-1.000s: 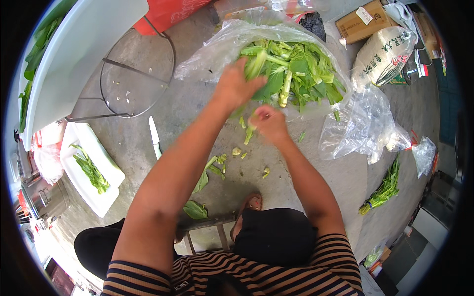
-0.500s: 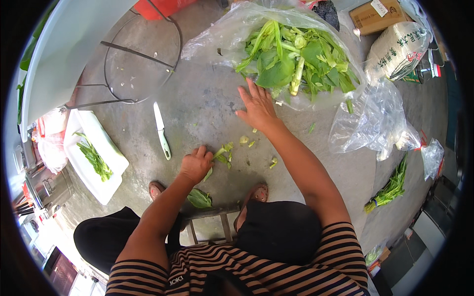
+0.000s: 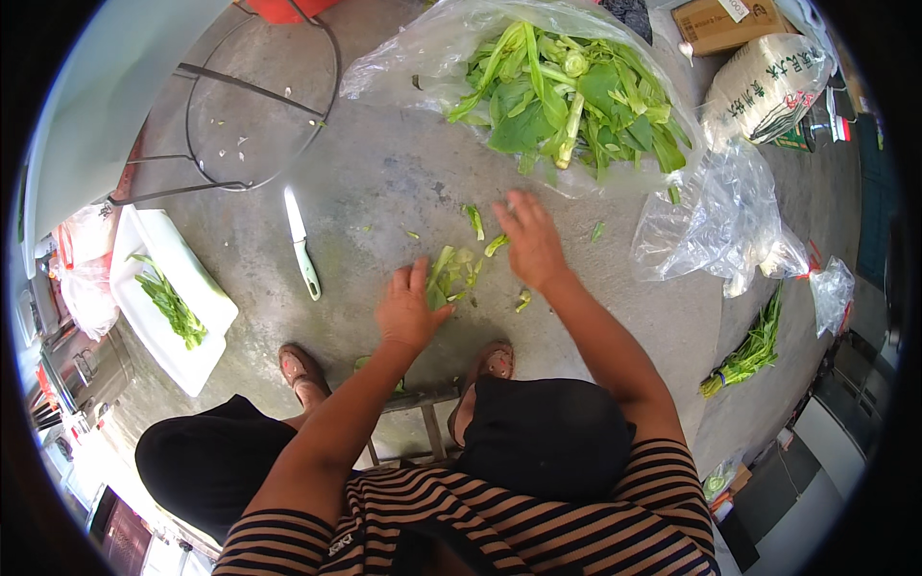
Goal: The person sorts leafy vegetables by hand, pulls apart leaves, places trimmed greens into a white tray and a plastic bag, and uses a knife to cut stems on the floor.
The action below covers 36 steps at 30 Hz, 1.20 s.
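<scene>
Both of my hands are down at the concrete floor, one on each side of a small heap of green vegetable scraps (image 3: 455, 273). My left hand (image 3: 407, 309) is open, its fingertips against the heap's left edge and its thumb pointing toward the right. To the right of the scraps, my right hand (image 3: 534, 244) is open and a little blurred, close to a loose green piece (image 3: 496, 246). Beyond it lies a clear plastic bag (image 3: 403, 62) with leafy green vegetables (image 3: 526, 120) spread on it. A knife (image 3: 302, 246) with a pale green handle rests left of my hands, untouched.
At left are a white tray (image 3: 144, 317) with cut greens (image 3: 171, 305) and a round metal stand (image 3: 331, 86). On the right lie a crumpled plastic bag (image 3: 711, 226), a tied bunch of greens (image 3: 751, 355), a white sack (image 3: 768, 88) and a cardboard box (image 3: 725, 27).
My right hand has drawn back from the bag's edge toward me. My left hand has opened and shifted forward and right, and the scraps are now closer together between the hands.
</scene>
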Motion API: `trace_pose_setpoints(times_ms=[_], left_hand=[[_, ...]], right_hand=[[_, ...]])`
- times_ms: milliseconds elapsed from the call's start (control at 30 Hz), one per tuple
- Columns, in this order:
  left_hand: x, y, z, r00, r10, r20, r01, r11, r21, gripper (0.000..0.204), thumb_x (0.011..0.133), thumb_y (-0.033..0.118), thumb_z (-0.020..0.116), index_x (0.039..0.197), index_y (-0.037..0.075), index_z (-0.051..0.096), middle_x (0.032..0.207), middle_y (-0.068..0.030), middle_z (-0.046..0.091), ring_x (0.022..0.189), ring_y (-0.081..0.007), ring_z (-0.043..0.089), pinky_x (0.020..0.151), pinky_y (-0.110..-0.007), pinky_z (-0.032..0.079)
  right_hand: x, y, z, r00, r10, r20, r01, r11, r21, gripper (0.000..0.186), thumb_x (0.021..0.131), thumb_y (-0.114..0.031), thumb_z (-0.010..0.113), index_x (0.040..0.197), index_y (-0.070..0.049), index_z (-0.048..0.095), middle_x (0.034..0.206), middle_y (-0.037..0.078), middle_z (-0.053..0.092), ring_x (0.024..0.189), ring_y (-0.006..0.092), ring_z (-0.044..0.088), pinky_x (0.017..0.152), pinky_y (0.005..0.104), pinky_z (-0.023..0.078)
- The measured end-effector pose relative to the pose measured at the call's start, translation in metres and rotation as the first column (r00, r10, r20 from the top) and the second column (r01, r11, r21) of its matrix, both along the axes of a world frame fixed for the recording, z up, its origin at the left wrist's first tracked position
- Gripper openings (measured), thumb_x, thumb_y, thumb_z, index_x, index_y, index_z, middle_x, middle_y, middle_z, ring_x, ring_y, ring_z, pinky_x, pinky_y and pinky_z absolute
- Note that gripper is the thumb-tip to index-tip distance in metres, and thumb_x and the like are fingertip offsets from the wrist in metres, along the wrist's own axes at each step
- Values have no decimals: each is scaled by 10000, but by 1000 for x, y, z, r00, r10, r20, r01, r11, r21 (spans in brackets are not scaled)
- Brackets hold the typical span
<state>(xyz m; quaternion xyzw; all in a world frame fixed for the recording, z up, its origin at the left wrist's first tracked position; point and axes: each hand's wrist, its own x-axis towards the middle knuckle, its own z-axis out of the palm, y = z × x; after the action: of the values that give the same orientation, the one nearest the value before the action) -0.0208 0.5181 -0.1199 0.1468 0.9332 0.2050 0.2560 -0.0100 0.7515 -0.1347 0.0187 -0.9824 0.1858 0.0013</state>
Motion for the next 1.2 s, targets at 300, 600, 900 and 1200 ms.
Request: trace_pose_setpoints(times_ms=[300,600,900,1200], left_hand=[[-3,53,-33,977,189,97,-204,963,176,521,704,94,619,1201,84,463,1004,-176,572,781,-373,602,697,-451,489],[-107,150,46,982,122,147,-190,702,686,444,717,39,555,1160,47,541,832,-185,624,724,-275,610,684,-345,485],[-100,100,19,980,-107,167,25,901,433,264,794,164,609,1028,42,591,968,-178,626,802,-257,622,713,-329,487],[27,120,-1,746,-664,-59,659,723,208,319,741,229,644,1029,110,574,979,-126,539,906,-294,564,742,-398,487]], right_hand=[[9,-57,-21,967,-140,211,191,952,-239,460,637,54,560,1069,-102,548,942,118,515,853,319,533,688,391,460],[-66,35,78,916,-401,-17,364,848,-386,412,664,88,604,1046,-66,614,979,134,625,884,248,612,735,308,492],[15,58,52,842,-503,196,539,757,-368,205,714,-45,616,918,-67,625,899,86,608,767,255,583,662,346,488],[67,84,-3,821,-569,43,568,822,36,166,694,-87,650,854,-123,631,824,70,573,763,324,571,661,389,478]])
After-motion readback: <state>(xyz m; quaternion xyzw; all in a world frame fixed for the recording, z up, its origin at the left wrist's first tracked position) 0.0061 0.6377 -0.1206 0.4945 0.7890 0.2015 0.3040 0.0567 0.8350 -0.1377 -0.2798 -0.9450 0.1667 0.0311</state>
